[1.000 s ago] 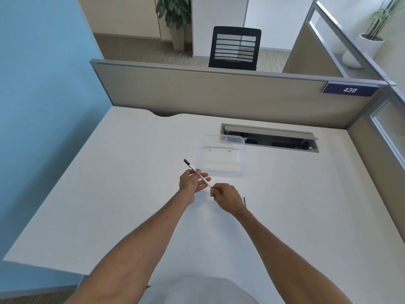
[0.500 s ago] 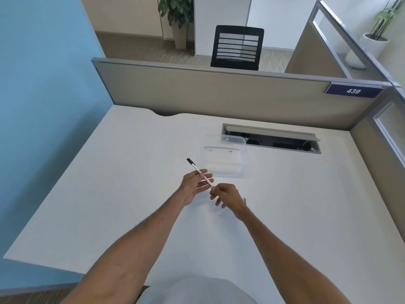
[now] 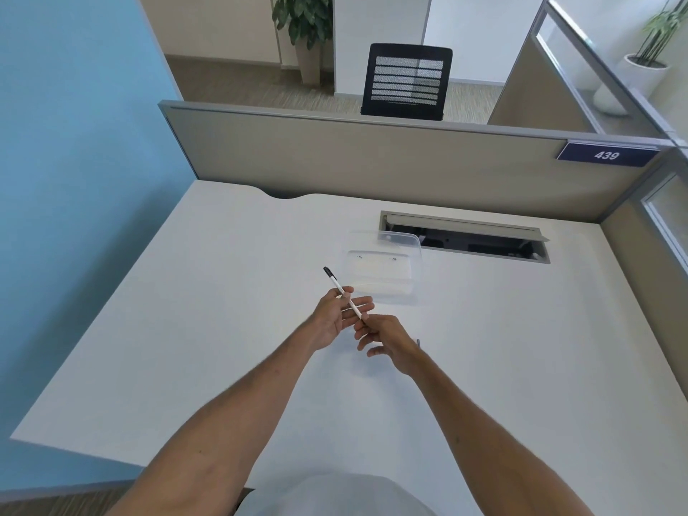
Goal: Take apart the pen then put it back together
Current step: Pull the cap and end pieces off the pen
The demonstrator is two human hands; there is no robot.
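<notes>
A thin white pen (image 3: pixel 335 285) with a black far end is held above the white desk (image 3: pixel 223 329), pointing up and to the left. My left hand (image 3: pixel 335 318) holds its barrel between thumb and fingers, the other fingers spread. My right hand (image 3: pixel 383 338) pinches the pen's near end with thumb and forefinger, its other fingers loosely apart. A small dark thin piece (image 3: pixel 418 344) lies on the desk just right of my right wrist, partly hidden by it.
A clear plastic tray (image 3: pixel 383 270) sits on the desk just beyond my hands. Behind it is an open cable slot (image 3: pixel 465 236). Beige partitions (image 3: pixel 372 158) wall the desk at the back and right; a blue wall is on the left.
My right hand's fingers have opened from a closed fist to a loose pinch at the pen's near end. The pen and left hand have stayed about in place.
</notes>
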